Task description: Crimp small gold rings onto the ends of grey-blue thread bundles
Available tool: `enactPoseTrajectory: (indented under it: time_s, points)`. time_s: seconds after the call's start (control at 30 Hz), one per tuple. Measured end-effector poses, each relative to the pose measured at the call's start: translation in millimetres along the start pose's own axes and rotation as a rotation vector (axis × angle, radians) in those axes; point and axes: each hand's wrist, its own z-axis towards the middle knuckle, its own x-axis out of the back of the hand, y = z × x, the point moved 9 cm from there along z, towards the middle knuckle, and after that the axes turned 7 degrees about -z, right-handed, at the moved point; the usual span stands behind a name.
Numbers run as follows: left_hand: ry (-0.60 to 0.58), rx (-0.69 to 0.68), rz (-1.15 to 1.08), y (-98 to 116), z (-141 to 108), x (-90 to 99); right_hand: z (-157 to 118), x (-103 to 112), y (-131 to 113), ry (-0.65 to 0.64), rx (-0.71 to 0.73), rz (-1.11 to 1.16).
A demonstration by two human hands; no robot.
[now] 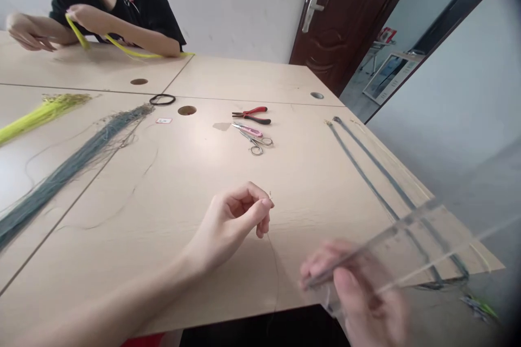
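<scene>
My left hand is in the middle of the table, its thumb and forefinger pinched on the end of a thin thread. A tiny tuft shows above the fingertips, and the thread hangs down toward the table's front edge. To the right, my right hand grips a long, clear plastic piece, tilted up to the right. Motion blurs this hand, and whether the plastic is a sleeve or a stiff strip I cannot tell. Beyond my left hand lie small scissors, a pink-handled cutter and red-and-black pliers.
Bundles of grey-blue strands and yellow strands lie at left. Grey cords run along the right edge. A black ring and a small label lie farther back. Across the table a person handles a yellow strip.
</scene>
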Motion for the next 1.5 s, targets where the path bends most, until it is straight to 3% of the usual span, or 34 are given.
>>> enactPoseTrajectory:
  time_s: [0.1,0.2,0.43,0.7,0.87,1.2,1.3,1.5]
  points:
    - [-0.054,0.02,-0.025,-2,-2,-6.0,26,-17,-21,-0.071,0.218,0.108]
    - [-0.099,0.033,-0.049,-1,-3,-12.4,37,-18,-24,-0.043,0.257,0.234]
    - [-0.19,0.11,-0.179,-5,-10,-25.4,31,-20,-15,0.024,0.179,0.22]
    - [-0.297,0.099,-0.227,-7,-20,-32.6,27,-30,-1,-0.149,0.017,0.289]
    - [-0.368,0.008,-0.173,2,-18,-37.1,27,-26,-1,-0.146,0.006,0.305]
    - [-0.349,-0.122,-0.016,13,-18,-33.2,26,-38,3,-0.153,-0.071,0.367]
    - [-0.362,-0.09,-0.023,13,-18,-34.1,27,-39,0,-0.183,-0.054,0.34]
    - [-0.355,-0.015,-0.023,12,-18,-33.8,27,-37,-1,-0.127,-0.051,0.288]
